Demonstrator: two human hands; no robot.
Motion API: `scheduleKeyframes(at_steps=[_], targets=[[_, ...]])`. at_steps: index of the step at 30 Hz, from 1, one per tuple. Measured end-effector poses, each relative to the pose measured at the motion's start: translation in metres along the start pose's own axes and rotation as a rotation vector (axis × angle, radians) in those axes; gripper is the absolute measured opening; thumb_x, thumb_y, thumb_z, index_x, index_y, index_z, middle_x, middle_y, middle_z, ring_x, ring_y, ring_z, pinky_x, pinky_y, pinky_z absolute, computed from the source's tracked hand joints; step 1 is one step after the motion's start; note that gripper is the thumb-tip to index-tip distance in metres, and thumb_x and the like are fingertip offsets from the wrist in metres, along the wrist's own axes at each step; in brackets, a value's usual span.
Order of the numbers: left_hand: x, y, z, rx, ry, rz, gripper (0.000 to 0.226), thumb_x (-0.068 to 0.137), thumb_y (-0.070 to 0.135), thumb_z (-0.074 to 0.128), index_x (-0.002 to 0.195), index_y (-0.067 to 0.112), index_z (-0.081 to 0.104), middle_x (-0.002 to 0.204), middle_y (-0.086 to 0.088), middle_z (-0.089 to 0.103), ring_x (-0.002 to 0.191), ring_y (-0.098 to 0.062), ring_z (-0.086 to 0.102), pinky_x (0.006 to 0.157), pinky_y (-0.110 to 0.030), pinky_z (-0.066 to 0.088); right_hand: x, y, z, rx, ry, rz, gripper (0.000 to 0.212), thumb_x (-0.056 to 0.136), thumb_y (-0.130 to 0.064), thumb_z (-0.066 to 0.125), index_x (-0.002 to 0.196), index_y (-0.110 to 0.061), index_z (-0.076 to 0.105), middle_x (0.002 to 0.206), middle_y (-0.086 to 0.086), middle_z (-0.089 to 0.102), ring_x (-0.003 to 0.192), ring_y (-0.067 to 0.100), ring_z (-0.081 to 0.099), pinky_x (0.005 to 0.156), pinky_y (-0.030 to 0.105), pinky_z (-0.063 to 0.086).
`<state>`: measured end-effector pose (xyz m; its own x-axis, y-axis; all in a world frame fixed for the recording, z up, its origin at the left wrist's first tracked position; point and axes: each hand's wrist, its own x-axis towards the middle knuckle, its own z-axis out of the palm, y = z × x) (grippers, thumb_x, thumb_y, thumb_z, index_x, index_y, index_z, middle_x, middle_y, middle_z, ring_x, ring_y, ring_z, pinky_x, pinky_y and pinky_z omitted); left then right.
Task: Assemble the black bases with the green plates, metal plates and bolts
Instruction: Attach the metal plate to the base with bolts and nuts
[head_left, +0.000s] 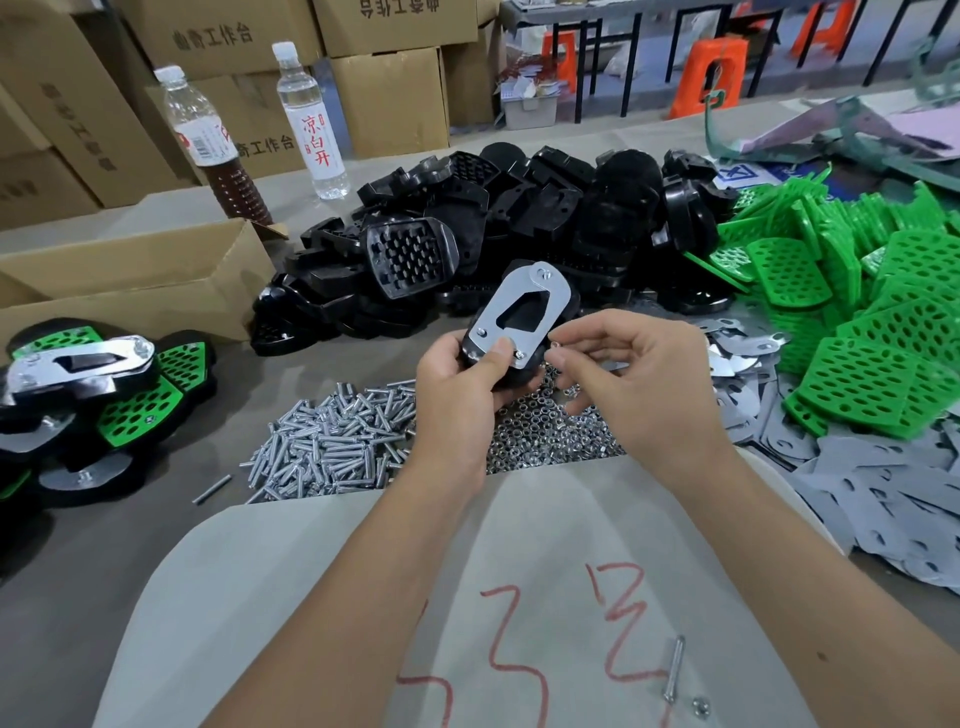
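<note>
While the left hand (457, 379) is gripping a black base (519, 332) from below, its thumb is pressing on the near end of the metal plate (524, 312) lying on that base. Held above the heap of nuts (550, 431), the base is tilting with its long axis running from the near left up to the far right, plate side facing the camera; a bolt head (543, 270) is showing at the far end and another small one (482, 333) near the thumb. The right hand (634, 374) is sitting just right of the base, fingers curled, thumb and forefinger pinching a small nut (555, 345) beside the base's near edge. Both forearms are reaching forward over a grey sheet (322, 597) on the worktop (104, 545). Left of the nuts a pile of bolts (332, 441) is lying; behind the base, black bases (519, 208) are heaped, green plates (857, 312) to their right. Finished assemblies (93, 395) are lying far left of the bolts.
</note>
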<state>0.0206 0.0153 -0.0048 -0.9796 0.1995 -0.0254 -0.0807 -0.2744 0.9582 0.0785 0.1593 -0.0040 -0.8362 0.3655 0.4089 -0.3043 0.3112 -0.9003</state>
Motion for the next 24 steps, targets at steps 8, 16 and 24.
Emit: scheduleKeyframes(at_steps=[8,16,24], targets=[[-0.0049,0.002,-0.0014,-0.021,-0.047,0.012,0.01,0.096,0.002,0.069,0.103,-0.002,0.062,0.102,-0.022,0.076,0.087,-0.029,0.078,0.074,-0.034,0.062,0.0005,-0.0012,0.0041,-0.134,-0.017,-0.193,0.017,0.082,-0.011,0.088,0.088,-0.026,0.082,0.087,-0.009,0.067,0.076,0.024,0.066,0.067,0.045,0.058],[-0.0057,0.0025,0.0013,-0.011,-0.077,0.016,0.011,0.098,0.001,0.067,0.108,0.0,0.064,0.103,-0.019,0.077,0.091,-0.027,0.076,0.075,-0.033,0.062,0.0004,-0.0021,0.0052,-0.144,0.009,-0.211,0.016,0.082,-0.008,0.087,0.09,-0.022,0.084,0.083,-0.005,0.069,0.076,0.019,0.068,0.071,0.038,0.057],[-0.0065,0.0034,0.0032,-0.011,-0.082,0.006,0.013,0.1,-0.001,0.063,0.112,0.002,0.06,0.109,-0.02,0.075,0.092,-0.023,0.074,0.076,-0.032,0.062,-0.0007,-0.0043,0.0043,-0.278,0.01,-0.28,0.013,0.081,-0.003,0.086,0.088,-0.014,0.084,0.081,-0.003,0.069,0.074,0.013,0.066,0.071,0.019,0.05]])
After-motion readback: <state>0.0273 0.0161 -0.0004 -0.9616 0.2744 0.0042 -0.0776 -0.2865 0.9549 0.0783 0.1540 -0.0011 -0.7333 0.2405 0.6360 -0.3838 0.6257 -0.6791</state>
